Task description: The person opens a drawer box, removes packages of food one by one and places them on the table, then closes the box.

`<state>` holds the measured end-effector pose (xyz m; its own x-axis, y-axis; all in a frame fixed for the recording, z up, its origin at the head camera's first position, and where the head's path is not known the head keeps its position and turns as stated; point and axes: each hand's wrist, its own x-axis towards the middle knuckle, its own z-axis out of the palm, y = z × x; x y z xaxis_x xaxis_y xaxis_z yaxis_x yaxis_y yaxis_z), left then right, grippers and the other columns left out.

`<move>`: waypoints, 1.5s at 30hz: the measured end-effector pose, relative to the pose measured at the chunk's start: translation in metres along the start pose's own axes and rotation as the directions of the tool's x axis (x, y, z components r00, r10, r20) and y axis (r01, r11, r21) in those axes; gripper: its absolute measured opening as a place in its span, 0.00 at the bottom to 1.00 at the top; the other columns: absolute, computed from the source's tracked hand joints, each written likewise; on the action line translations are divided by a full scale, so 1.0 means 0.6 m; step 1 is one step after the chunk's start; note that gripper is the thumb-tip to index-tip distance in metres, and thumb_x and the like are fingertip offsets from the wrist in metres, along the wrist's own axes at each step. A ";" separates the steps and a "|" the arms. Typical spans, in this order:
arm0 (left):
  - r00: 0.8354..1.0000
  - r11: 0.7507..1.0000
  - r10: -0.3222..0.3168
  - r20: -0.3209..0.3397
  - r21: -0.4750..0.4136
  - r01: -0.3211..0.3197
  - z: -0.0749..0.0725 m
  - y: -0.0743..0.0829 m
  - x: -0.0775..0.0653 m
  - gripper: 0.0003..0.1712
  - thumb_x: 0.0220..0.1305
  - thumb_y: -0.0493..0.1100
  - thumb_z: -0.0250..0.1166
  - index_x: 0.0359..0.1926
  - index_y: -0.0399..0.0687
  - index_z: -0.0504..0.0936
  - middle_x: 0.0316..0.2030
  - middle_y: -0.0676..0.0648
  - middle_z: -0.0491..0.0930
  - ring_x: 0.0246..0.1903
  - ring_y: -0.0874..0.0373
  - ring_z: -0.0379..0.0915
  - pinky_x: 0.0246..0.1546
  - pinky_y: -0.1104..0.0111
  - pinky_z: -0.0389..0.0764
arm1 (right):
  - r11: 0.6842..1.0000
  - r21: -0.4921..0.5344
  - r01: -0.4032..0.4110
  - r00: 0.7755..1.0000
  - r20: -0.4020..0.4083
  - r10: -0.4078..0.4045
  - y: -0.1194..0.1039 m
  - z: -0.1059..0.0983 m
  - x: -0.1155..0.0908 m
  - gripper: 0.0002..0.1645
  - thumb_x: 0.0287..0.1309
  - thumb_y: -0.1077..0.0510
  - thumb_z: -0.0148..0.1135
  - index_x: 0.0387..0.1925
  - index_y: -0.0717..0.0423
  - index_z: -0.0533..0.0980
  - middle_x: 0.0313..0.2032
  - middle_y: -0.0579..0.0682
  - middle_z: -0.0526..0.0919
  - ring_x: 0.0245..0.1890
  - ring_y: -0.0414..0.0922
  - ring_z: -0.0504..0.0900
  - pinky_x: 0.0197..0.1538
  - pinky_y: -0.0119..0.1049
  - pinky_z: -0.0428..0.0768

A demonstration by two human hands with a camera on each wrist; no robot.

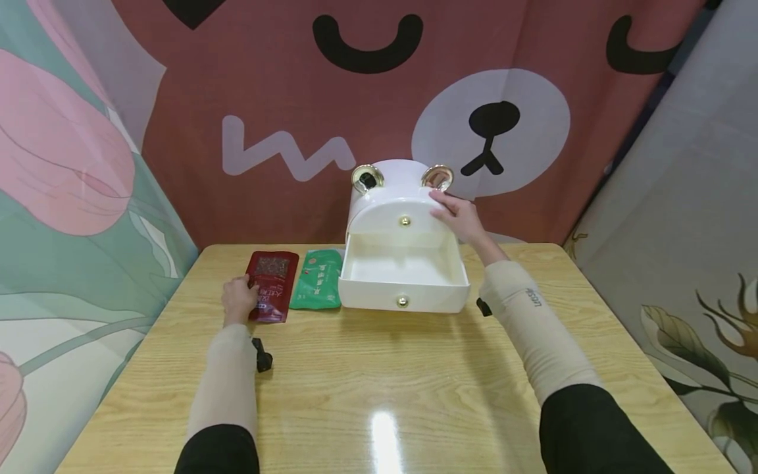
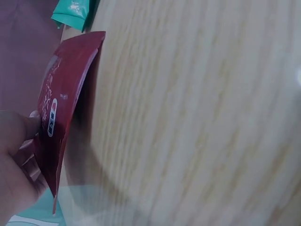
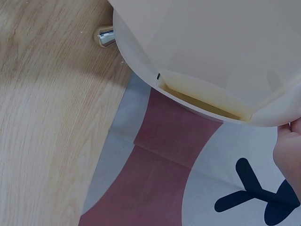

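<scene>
One metallic foot [image 3: 105,36] of the white box [image 1: 404,249]: right-wrist view only.

The left hand [image 2: 14,172] is pinching a dark red packet [image 2: 63,101], its thumb resting on the printed face. The packet is tilting over the wooden table [image 2: 188,113], with shadow falling beside it. Near its far end, a green packet [image 2: 73,14] is showing, partly cut off by the top edge.
</scene>
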<state>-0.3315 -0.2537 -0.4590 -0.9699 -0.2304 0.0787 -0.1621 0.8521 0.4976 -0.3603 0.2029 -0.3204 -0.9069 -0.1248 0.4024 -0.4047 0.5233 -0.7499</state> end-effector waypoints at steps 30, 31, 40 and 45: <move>0.999 0.993 -0.053 -0.002 -0.104 0.052 0.000 0.001 -0.001 0.30 0.65 0.41 0.49 0.62 0.26 0.54 0.56 0.26 0.59 0.56 0.34 0.54 0.54 0.46 0.56 | 1.000 0.007 -0.003 1.000 -0.010 0.003 -0.001 0.001 -0.001 0.25 0.56 0.57 0.59 0.56 0.55 0.70 0.58 0.49 0.68 0.58 0.43 0.66 0.53 0.37 0.69; 0.999 0.994 -0.045 -0.025 -0.105 0.042 -0.001 0.001 0.000 0.30 0.65 0.41 0.49 0.61 0.26 0.55 0.56 0.26 0.60 0.56 0.34 0.55 0.54 0.46 0.57 | 1.000 0.004 0.002 1.000 -0.009 -0.002 -0.001 0.001 -0.001 0.25 0.56 0.57 0.58 0.57 0.56 0.69 0.58 0.49 0.68 0.58 0.44 0.66 0.53 0.38 0.69; 0.991 0.991 0.001 -0.134 -0.133 -0.019 -0.012 0.013 -0.001 0.26 0.64 0.41 0.50 0.58 0.28 0.62 0.54 0.28 0.64 0.55 0.35 0.56 0.53 0.47 0.57 | 1.000 -0.010 0.018 1.000 -0.021 -0.018 -0.003 0.000 -0.002 0.25 0.56 0.57 0.58 0.56 0.57 0.69 0.57 0.50 0.69 0.58 0.44 0.65 0.54 0.36 0.67; 0.987 0.987 0.014 -0.159 -0.153 -0.039 -0.017 0.020 -0.005 0.25 0.63 0.40 0.51 0.57 0.27 0.64 0.53 0.29 0.66 0.53 0.36 0.59 0.53 0.48 0.59 | 0.999 -0.021 0.032 0.999 -0.028 -0.033 -0.003 0.002 -0.002 0.25 0.56 0.58 0.59 0.56 0.58 0.70 0.56 0.51 0.69 0.58 0.44 0.65 0.55 0.36 0.66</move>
<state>-0.3287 -0.2475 -0.4446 -0.9310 -0.2900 0.2216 -0.0946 0.7782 0.6208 -0.3585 0.2009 -0.3200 -0.8895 -0.1187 0.4413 -0.4314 0.5366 -0.7252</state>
